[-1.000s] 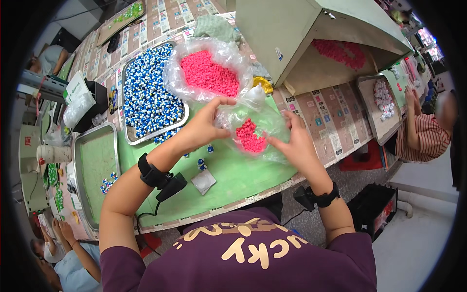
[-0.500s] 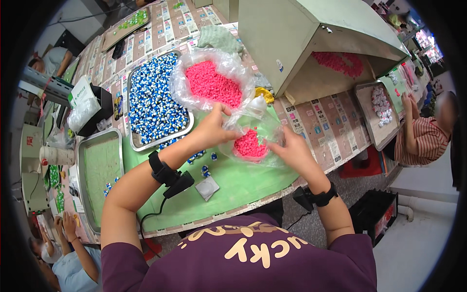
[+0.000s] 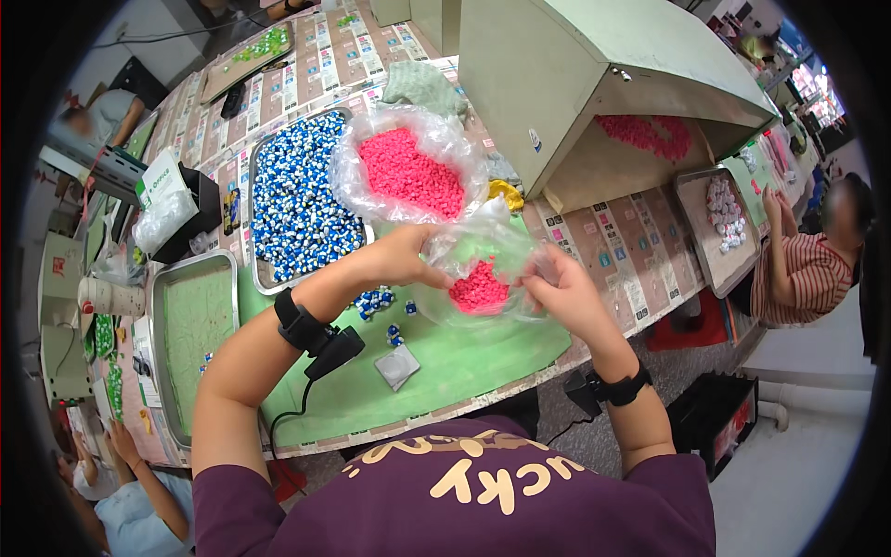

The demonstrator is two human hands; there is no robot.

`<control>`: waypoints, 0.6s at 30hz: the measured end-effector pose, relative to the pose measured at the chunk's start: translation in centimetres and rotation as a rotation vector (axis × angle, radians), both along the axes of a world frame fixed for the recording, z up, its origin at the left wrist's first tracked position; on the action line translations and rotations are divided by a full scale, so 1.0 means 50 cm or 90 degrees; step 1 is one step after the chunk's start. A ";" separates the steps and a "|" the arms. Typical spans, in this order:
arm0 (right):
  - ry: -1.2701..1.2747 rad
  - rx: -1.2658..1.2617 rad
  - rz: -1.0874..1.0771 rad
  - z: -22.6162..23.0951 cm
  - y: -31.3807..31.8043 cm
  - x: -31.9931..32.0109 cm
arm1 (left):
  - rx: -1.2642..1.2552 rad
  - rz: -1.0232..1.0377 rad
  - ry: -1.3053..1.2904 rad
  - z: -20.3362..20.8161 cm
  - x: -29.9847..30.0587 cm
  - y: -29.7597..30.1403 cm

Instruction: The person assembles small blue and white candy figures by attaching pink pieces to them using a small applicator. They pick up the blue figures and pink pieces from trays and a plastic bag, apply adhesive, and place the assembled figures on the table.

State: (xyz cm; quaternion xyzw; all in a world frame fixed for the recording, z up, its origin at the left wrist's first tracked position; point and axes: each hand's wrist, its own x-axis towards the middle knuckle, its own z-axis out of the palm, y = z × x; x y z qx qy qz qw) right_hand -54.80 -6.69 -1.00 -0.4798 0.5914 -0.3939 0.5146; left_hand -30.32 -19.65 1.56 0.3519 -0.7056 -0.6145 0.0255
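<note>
Hands are gripping a small clear bag of pink pieces over the green mat. Left hand and right hand are each pinching the film at opposite sides, apparently spreading its mouth so the contents are settling at the bottom.

A small clear plastic bag of pink pieces was held above the green mat near the table's front edge. Behind it a larger clear bag of pink pieces lay open. A white-and-green carton stood toward the table's left edge.
</note>
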 end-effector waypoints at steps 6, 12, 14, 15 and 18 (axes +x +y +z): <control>0.210 0.011 0.054 0.036 -0.012 0.024 | -0.042 0.004 -0.029 -0.018 -0.009 0.001; 0.136 -0.094 -0.016 0.002 -0.016 0.015 | -0.087 0.039 0.001 -0.022 -0.014 0.008; 0.037 -0.105 -0.062 -0.004 -0.016 0.009 | -0.074 0.065 0.029 -0.021 -0.018 0.008; 0.017 -0.097 -0.080 0.001 -0.018 0.009 | -0.061 0.072 0.040 -0.026 -0.016 0.007; -0.052 -0.101 -0.112 -0.006 -0.025 0.009 | -0.038 0.070 0.080 -0.039 -0.014 0.003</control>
